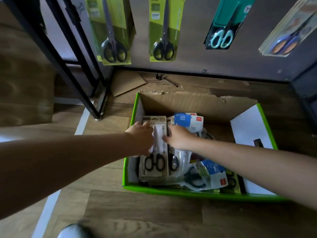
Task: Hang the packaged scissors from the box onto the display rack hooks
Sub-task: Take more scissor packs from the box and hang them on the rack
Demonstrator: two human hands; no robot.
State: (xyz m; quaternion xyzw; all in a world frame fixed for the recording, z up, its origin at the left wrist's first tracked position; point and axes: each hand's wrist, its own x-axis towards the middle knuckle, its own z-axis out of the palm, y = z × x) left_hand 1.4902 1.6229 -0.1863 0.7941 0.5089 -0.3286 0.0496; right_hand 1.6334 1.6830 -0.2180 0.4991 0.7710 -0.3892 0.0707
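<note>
A green-edged cardboard box [188,192] stands open on the floor, holding several packaged scissors. A stack of grey-carded packs with black-handled scissors [157,162] lies at its left side. My left hand [142,138] grips the stack's left edge and my right hand [178,137] grips its right edge, thumb on the top pack. Blue-and-white packs [188,120] lie further right in the box. Above, the display rack's board [197,54] carries hanging scissors packs: two green ones [163,30], a teal one [224,26] and a pale one [289,31].
A black metal rack frame [82,66] stands at the left with a foot on the floor. A loose black hook [166,79] and cardboard scraps [127,83] lie behind the box. The box's white flap [248,127] is folded open at right. A shoe tip [75,231] shows at bottom.
</note>
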